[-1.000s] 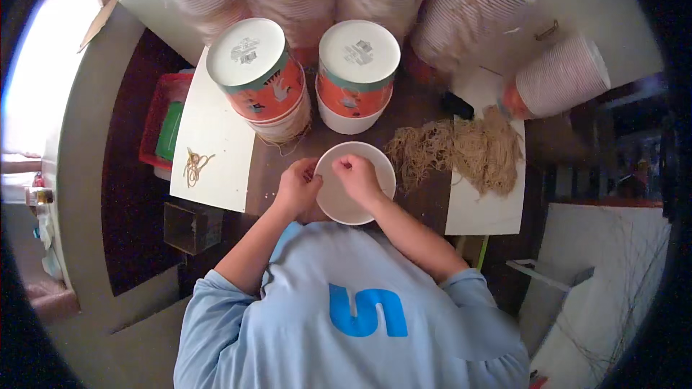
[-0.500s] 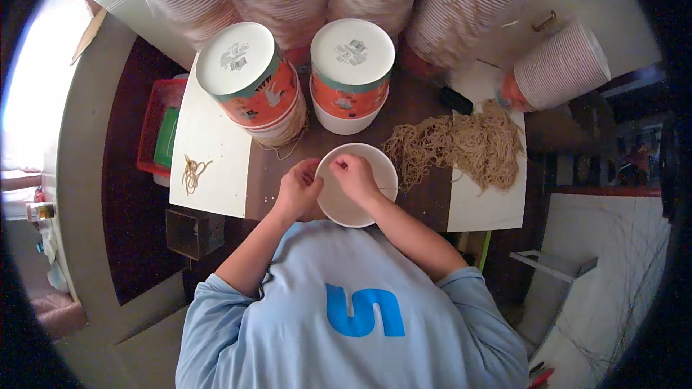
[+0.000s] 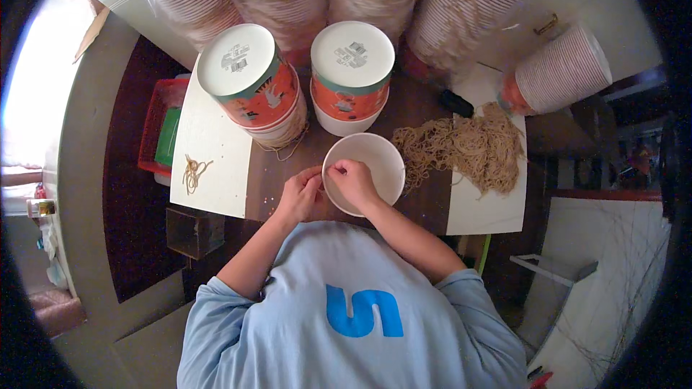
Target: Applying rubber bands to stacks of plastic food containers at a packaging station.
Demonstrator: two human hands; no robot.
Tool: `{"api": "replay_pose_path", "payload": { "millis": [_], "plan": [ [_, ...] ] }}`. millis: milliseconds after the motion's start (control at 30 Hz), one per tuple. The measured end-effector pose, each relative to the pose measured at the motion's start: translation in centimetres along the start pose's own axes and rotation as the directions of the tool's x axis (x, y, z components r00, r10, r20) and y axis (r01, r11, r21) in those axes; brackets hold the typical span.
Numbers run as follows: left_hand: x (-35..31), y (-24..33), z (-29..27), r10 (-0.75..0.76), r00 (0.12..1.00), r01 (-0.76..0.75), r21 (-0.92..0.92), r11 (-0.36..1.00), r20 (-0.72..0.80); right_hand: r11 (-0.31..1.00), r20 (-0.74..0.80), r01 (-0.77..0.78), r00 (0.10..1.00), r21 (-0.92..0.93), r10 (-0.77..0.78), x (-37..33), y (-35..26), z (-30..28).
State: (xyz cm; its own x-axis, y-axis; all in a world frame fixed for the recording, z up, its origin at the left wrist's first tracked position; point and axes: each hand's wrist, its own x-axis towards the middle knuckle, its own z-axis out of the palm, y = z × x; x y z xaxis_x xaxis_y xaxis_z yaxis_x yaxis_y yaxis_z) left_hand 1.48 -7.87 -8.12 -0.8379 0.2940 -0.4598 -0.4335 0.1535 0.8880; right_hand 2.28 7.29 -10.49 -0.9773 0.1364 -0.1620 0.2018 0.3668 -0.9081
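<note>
We are steadying a light white paper bowl (image 3: 366, 173) on the brown table (image 3: 425, 104), our left hand (image 3: 299, 195) and right hand (image 3: 352, 179) pinching a thin string at its near rim; thin walls likely crush easily.

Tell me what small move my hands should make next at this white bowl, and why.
Probably draw the thin string taut across the bowl's near rim. Both the left hand and right hand pinch at that rim, fingertips almost touching, and the bowl looks empty. The loose pile of strings lies apart to the right, untouched by either hand.
</note>
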Motion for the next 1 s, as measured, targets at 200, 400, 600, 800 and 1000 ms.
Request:
{"api": "replay_pose_path", "payload": {
  "millis": [200, 400, 600, 800, 1000],
  "plan": [
    [1.2, -1.9, -0.3, 0.211, 0.978, -0.203, 0.243, 0.948, -0.003, 1.0, 0.042, 0.011, 0.999, -0.026, -0.01, -0.1, 0.4, -0.6],
    [0.7, 0.9, 0.2, 0.179, 0.983, -0.177, 0.382, 0.907, 0.03, 1.0, 0.075, -0.021, 0.997, 0.001, 0.02, 0.2, 0.8, -1.8],
    [0.8, 0.8, 0.1, 0.178, 0.984, -0.166, 0.35, 0.922, -0.003, 0.998, 0.084, -0.054, 0.995, 0.024, 0.052, 0.3, 1.2, -2.0],
    [1.2, -0.4, -0.4, 0.183, 0.982, -0.19, 0.354, 0.916, 0.053, 1.0, 0.08, -0.021, 0.997, -0.003, 0.021, 0.0, 1.1, -1.8],
    [1.1, -0.3, -0.4, 0.165, 0.986, -0.164, 0.315, 0.935, 0.023, 0.999, 0.081, -0.034, 0.996, -0.017, 0.035, 0.0, 0.7, -1.8]
  ]
}}
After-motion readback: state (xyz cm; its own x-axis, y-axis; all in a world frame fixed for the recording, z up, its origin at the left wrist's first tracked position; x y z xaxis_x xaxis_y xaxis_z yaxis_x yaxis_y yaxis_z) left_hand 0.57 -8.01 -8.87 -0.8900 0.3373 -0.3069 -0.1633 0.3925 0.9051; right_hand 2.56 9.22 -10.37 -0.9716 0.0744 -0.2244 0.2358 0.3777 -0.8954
